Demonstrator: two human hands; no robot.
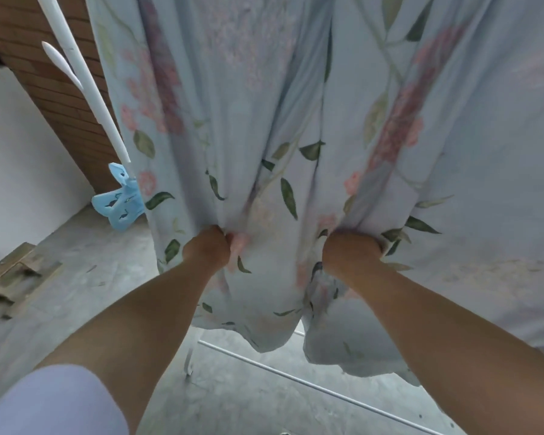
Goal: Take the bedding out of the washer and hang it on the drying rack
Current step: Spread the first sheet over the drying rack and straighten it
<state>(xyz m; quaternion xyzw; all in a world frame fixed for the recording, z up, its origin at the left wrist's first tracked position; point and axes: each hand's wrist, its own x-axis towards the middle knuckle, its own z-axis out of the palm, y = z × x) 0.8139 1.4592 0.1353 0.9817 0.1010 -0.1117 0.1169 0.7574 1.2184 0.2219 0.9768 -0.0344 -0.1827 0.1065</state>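
Observation:
A pale blue bed sheet (264,105) printed with pink flowers and green leaves hangs down in front of me and fills most of the view. My left hand (206,248) is clenched on a bunched fold of it near the lower left. My right hand (352,251) grips another gathered fold to the right, at about the same height. The sheet's lower edge dangles below both fists. A white drying rack pole (85,80) slants along the sheet's left side, and a thin white rack bar (296,376) runs low across the floor. The top of the rack is hidden.
A light blue plastic clip (120,200) hangs at the pole's lower end. Behind it stands a brick pillar (54,76) and a white wall (22,158). A wooden pallet piece (13,277) lies on the grey concrete floor (107,277) at the left.

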